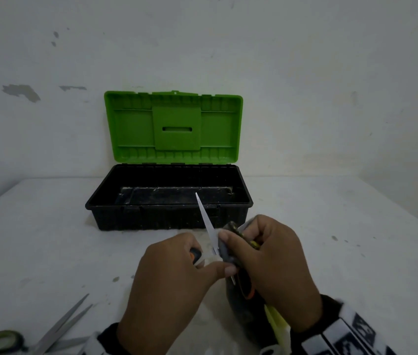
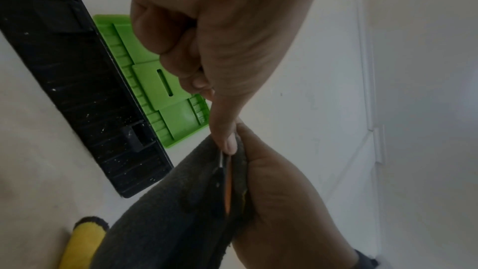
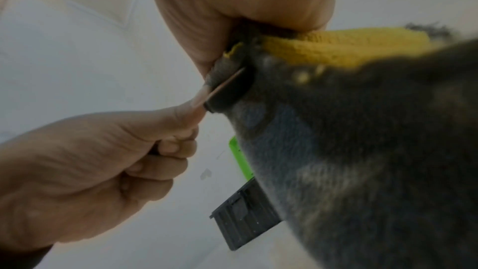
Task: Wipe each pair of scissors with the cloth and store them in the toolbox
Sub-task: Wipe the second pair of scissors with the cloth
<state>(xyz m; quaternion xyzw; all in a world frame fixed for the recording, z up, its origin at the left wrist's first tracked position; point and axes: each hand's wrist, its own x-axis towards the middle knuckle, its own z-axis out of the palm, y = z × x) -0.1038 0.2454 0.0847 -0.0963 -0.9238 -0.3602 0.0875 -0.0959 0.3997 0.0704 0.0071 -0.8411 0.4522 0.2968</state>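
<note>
- The grey-bladed, olive-handled spare scissors (image 1: 36, 336) lie on the white worktop (image 1: 49, 239) at the near left, apart from both hands; I judge they await their turn.
- The left hand (image 1: 167, 285) is curled tight round one handle of the orange-and-black-handled steel scissors (image 1: 206, 221), its forefinger stretched toward the cloth.
- The step in hand looks like wiping this first pair: one bare blade points up and away toward the box, while the other blade seems buried in the cloth.
- The right hand (image 1: 274, 272) is clenched on the dark grey cloth with a yellow edge (image 2: 160, 222), pinching it round the scissors near the pivot; the cloth hangs below the hand.
- Next, I judge, the cloth must run along both blades, fingers kept off the edges, and the blades must be closed.
- Behind the hands, the black plastic toolbox with a green lid (image 1: 174, 124) stands open and appears to hold no scissors yet.
</note>
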